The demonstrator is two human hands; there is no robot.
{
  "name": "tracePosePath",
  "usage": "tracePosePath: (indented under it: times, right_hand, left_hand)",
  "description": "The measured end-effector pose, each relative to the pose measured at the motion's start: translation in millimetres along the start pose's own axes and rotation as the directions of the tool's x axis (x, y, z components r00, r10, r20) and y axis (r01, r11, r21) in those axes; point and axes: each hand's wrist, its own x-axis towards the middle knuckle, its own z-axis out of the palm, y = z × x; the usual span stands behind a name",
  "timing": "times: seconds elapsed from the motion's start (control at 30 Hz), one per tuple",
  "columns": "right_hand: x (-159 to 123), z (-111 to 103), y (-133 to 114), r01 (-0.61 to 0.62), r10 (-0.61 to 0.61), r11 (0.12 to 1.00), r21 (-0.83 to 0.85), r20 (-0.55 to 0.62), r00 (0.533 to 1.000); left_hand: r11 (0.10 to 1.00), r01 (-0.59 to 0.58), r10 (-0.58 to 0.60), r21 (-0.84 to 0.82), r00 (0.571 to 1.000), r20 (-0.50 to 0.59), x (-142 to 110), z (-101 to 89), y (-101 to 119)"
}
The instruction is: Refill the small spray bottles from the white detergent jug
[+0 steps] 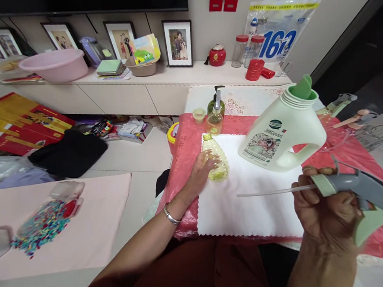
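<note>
My left hand (199, 174) is wrapped round a small clear bottle (215, 159) with yellowish liquid, standing open-topped on a white cloth (247, 201). My right hand (323, 207) grips a grey and green spray trigger head (358, 190) whose thin dip tube (270, 192) points left over the cloth. A large white detergent jug (282, 135) with a green spout stands on the cloth just beyond my right hand.
The cloth lies on a red table cover (185, 148). Behind the bottle stand a small spray bottle (215, 116), a pump bottle (214, 97) and a yellow cap (198, 114). Colourful beads (42, 225) are spilled on a pink sheet at the left. A shelf with photo frames and a pink basin (57, 64) runs along the back.
</note>
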Motion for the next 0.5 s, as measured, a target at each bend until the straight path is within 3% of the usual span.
tracePosePath:
  times: [0.27,0.5]
  right_hand:
    - [-6.3,-6.7,8.0,0.046,-0.046,0.997,-0.056,0.009,0.999]
    - [-12.6,-13.0,13.1,0.039,-0.047,0.993,-0.112,-0.07,0.996]
  left_hand:
    - [0.999,-0.009,0.007,0.033,0.998,0.059,4.6,-6.3,-6.7]
    - [0.998,-0.056,0.052,0.026,0.992,0.113,11.0,-12.0,-15.4]
